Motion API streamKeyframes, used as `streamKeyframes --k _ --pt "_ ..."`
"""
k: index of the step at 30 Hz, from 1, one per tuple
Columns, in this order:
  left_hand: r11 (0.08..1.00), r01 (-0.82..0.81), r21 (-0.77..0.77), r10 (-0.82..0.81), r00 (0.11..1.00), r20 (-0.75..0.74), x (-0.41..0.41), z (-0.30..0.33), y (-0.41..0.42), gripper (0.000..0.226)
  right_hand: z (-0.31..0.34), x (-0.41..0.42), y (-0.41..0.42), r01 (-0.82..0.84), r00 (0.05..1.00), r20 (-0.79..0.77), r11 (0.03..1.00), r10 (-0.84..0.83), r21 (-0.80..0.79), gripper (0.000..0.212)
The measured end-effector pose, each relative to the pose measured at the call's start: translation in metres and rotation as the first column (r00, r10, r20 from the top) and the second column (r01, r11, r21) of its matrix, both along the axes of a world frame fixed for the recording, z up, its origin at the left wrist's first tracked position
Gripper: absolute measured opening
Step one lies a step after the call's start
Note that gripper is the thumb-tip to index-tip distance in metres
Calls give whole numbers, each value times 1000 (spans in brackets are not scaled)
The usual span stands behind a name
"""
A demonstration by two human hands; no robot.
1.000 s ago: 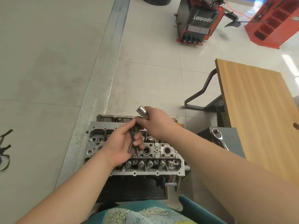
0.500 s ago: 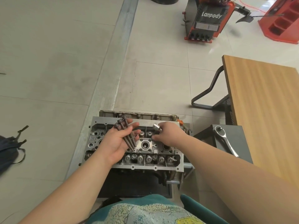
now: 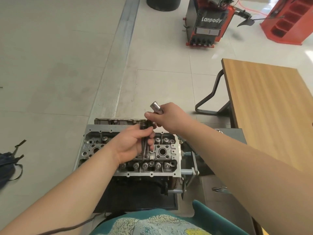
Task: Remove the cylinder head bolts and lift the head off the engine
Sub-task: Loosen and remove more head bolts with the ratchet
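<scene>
Head view: right hand (image 3: 171, 117) has lifted another bolt with the socket (image 3: 156, 107), fingers clamped. Left hand (image 3: 133, 146) grips the bolts (image 3: 145, 148) above the engine head (image 3: 169, 150), at 6 o'clock.

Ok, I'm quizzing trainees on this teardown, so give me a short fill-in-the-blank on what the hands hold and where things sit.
1. The left hand grips a bundle of ____.
2. The right hand holds a silver ____.
3. Both hands are above the cylinder ____.
4. The wooden table stands on the person's ____ side.

Missing words: bolts; socket; head; right
</scene>
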State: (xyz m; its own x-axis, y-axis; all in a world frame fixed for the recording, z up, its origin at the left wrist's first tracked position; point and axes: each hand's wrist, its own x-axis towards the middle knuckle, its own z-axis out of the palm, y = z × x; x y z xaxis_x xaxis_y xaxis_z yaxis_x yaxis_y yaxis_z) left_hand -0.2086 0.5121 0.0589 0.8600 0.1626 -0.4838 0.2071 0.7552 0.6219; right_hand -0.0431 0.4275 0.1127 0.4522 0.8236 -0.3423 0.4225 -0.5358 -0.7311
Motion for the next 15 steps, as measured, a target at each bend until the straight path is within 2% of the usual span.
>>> streamKeyframes --k 3,6,9,12,15 --pt "986 -153 -64 149 987 -66 3 -6 -7 25 -23 9 -18 95 994 63 995 -95 -3 44" --pt "942 -301 -149 282 950 -136 -4 -16 -6 26 -56 20 -46 -70 971 204 961 127 -267 23" --pt "918 -355 -178 324 929 -181 -11 -27 -6 25 -81 24 -61 -166 927 232 876 296 -453 23" --pt "933 -334 -136 307 933 -190 -11 -33 -11 25 -90 24 -61 -174 921 234 867 311 -467 18" --pt "940 -332 -74 312 929 -198 -6 -36 -17 26 -84 22 -59 -154 940 220 901 261 -406 36"
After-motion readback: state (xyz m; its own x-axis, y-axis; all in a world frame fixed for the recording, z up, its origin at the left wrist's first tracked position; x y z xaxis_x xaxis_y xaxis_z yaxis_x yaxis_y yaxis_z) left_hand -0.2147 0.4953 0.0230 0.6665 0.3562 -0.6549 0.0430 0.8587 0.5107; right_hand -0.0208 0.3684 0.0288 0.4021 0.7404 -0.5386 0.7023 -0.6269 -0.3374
